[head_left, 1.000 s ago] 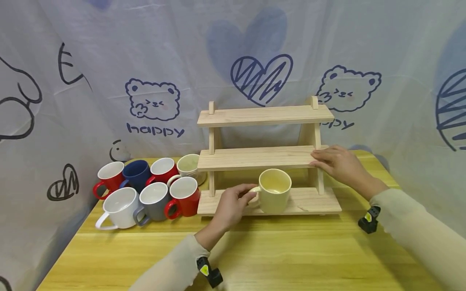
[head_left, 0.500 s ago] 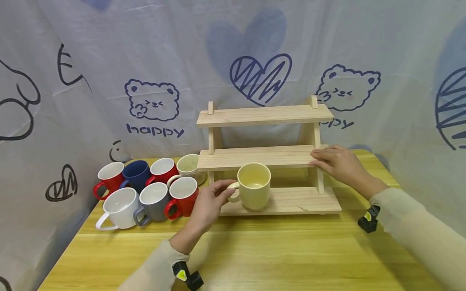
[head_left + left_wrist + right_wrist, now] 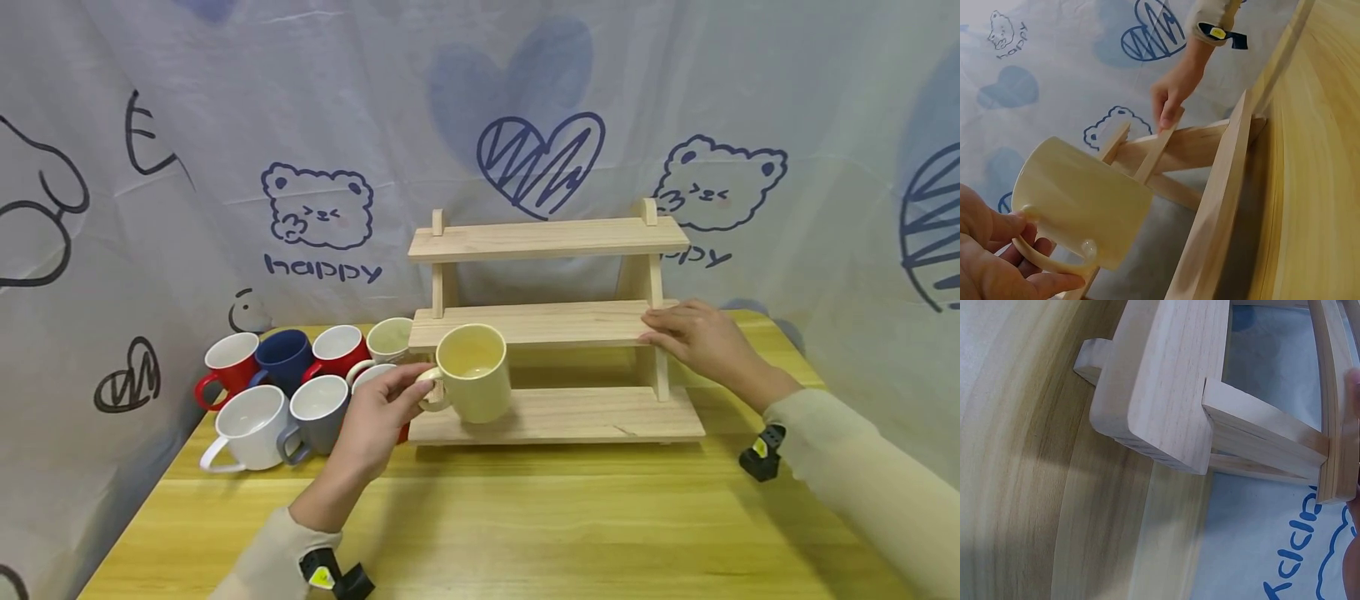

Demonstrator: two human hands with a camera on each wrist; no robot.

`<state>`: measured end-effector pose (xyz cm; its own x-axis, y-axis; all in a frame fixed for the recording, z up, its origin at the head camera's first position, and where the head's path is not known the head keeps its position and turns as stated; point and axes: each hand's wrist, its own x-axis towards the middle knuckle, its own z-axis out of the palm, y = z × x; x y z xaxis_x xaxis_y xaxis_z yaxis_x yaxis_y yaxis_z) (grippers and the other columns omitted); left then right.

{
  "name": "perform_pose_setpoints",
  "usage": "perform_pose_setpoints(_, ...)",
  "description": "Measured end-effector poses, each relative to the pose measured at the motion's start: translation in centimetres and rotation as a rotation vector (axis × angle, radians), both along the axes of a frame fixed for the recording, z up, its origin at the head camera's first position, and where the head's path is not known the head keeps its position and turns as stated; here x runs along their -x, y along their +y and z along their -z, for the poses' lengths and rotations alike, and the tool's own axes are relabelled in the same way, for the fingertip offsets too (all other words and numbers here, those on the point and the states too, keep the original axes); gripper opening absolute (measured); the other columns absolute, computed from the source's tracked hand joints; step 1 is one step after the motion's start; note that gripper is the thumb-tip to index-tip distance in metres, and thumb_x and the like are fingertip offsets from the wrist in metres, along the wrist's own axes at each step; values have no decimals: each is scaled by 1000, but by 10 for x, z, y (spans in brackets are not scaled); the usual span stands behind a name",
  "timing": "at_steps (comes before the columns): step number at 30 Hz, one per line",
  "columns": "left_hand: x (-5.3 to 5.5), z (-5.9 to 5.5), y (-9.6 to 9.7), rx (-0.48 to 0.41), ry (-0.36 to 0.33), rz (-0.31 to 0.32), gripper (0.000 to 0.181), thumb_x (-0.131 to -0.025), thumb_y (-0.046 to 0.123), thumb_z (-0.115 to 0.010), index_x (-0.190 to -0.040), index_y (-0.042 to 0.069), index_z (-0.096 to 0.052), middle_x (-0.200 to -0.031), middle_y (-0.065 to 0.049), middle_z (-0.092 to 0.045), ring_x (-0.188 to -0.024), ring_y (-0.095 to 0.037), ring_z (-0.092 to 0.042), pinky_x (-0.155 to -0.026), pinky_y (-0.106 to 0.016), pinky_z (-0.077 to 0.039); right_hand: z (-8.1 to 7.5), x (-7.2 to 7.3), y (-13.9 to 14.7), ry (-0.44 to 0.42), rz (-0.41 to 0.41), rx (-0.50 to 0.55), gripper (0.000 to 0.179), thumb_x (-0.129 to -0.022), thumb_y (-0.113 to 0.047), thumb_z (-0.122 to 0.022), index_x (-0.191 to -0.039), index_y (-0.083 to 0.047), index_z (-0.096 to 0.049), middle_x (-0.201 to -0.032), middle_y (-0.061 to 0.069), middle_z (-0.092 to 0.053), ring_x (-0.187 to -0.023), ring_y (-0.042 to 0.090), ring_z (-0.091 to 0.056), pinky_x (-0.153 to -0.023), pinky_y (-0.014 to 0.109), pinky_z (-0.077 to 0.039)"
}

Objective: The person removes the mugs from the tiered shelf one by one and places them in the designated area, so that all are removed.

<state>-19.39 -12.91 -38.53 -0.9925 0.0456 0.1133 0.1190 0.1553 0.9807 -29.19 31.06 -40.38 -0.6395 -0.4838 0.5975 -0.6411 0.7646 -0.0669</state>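
Note:
In the head view, my left hand (image 3: pixel 369 425) pinches the handle of a pale yellow mug (image 3: pixel 480 390). The mug is upright, overlapping the left part of the bottom and middle boards of a three-tier wooden display shelf (image 3: pixel 555 323). From the left wrist view, thumb and fingers wrap the mug's handle (image 3: pixel 1054 262). My right hand (image 3: pixel 693 340) grips the right end of the middle board, fingers on top and thumb at the front edge. At the right border of the right wrist view only a sliver of that hand (image 3: pixel 1352 537) shows.
Left of the shelf stand several mugs: a white mug (image 3: pixel 253 433), a grey mug (image 3: pixel 318 417), a blue mug (image 3: pixel 285 362), red ones and a cream mug (image 3: pixel 390 340). My left hand partly hides the nearest red mug. A printed curtain (image 3: pixel 322 83) hangs behind the wooden table (image 3: pixel 570 525).
My left hand has carried the yellow mug leftward and slightly up, from the middle of the bottom board to near its left end. The right hand has stayed on the middle board.

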Motion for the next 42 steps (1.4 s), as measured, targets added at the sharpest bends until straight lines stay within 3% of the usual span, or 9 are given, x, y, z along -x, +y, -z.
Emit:
perform_pose_setpoints(5,-3,-6,-17,-7,-21,3,30,-96,7,-62,-125,-2,-63,-120,-15,-62,-102,-24,-62,-88,-32,-54,-1,-1,-1,-11,1,3,35,-81,-21,-79,-110,-1,-74,-110,14,-70,-100,37,-62,-86,55,-49)
perform_pose_setpoints(11,-9,-13,-38,19,-64,-25,35,-97,13,-63,-130,1,-61,-125,-14,-61,-113,-32,-60,-91,-34,-52,0,-1,0,-21,8,1,36,-80,-20,-80,-110,-2,-73,-111,14,-70,-100,37,-62,-86,55,-49)
perform_pose_setpoints(19,-16,-20,-66,4,-10,-84,41,-97,19,-63,-131,-4,-58,-112,-1,-65,-103,-17,-63,-86,-26,-54,0,-1,0,-36,17,0,36,-82,-22,-79,-111,-2,-73,-112,14,-70,-101,36,-62,-87,55,-49)
perform_pose_setpoints(24,-21,-28,-86,-18,-5,-128,44,-96,22,-64,-132,-2,-57,-115,-3,-62,-103,-13,-63,-85,-24,-53,0,-1,1,-41,20,1,35,-82,-21,-79,-111,-2,-73,-112,14,-70,-101,36,-62,-87,54,-49)
perform_pose_setpoints(28,-24,-31,-105,-107,21,-157,41,-95,18,-66,-130,-1,-59,-112,-2,-63,-101,-10,-64,-83,-23,-53,1,0,1,-48,20,2,35,-83,-22,-78,-111,-3,-73,-112,13,-70,-101,35,-62,-86,54,-50)
perform_pose_setpoints(36,-30,-32,-147,-337,158,-207,20,-91,7,-67,-111,6,-72,-102,-1,-66,-94,-8,-65,-75,-22,-56,0,0,0,-61,33,-4,35,-83,-22,-78,-112,-3,-73,-112,13,-70,-102,35,-62,-87,54,-49)
perform_pose_setpoints(40,-32,-32,-168,-406,171,-253,20,-90,4,-68,-109,4,-73,-102,-3,-67,-92,-9,-67,-72,-23,-57,-1,-1,0,-74,45,-11,36,-84,-23,-77,-113,-2,-73,-113,13,-70,-103,36,-61,-88,55,-49)
perform_pose_setpoints(42,-33,-31,-178,-413,161,-304,20,-89,6,-69,-109,5,-73,-102,-2,-66,-91,-8,-66,-69,-22,-57,-2,-1,0,-78,48,-13,36,-84,-24,-77,-113,-3,-73,-113,13,-70,-104,36,-61,-88,55,-48)
